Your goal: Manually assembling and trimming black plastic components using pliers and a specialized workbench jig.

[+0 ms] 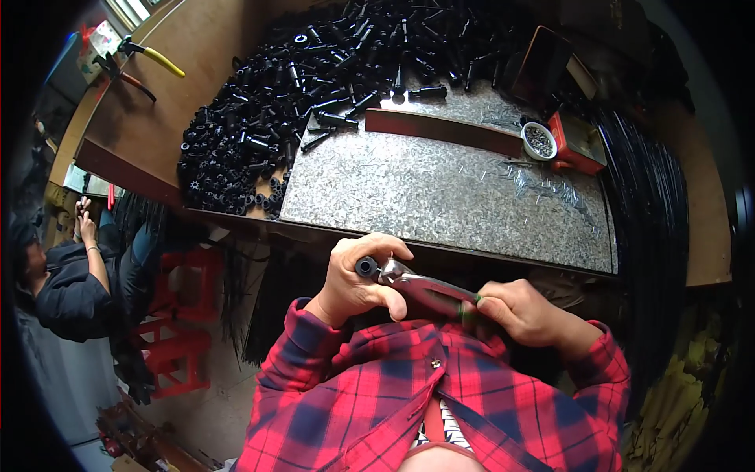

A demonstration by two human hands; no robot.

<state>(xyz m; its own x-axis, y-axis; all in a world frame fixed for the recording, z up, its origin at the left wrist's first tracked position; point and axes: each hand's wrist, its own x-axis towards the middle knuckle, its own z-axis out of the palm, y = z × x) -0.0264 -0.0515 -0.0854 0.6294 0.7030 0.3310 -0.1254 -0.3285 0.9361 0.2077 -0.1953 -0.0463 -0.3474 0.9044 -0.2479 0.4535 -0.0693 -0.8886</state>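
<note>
My left hand [346,279] is curled round a black tubular part [366,267], whose hollow round end faces up between thumb and fingers. Beside that end are the jaws of a pair of metal pliers [429,289]; whether they grip the part is too small to tell. Closed round the pliers' handles is my right hand [523,311], with a bit of green showing at the grip. Both hands are in front of my chest, just off the near edge of a speckled stone slab [448,197].
Black tubular parts [338,59] are heaped behind the slab. A dark red strip [440,132], a white cup of small metal pieces [539,141] and a red box [580,149] stand on it. Long black rods [649,189] hang at right. Another person [75,291] sits at left near red stools [189,287].
</note>
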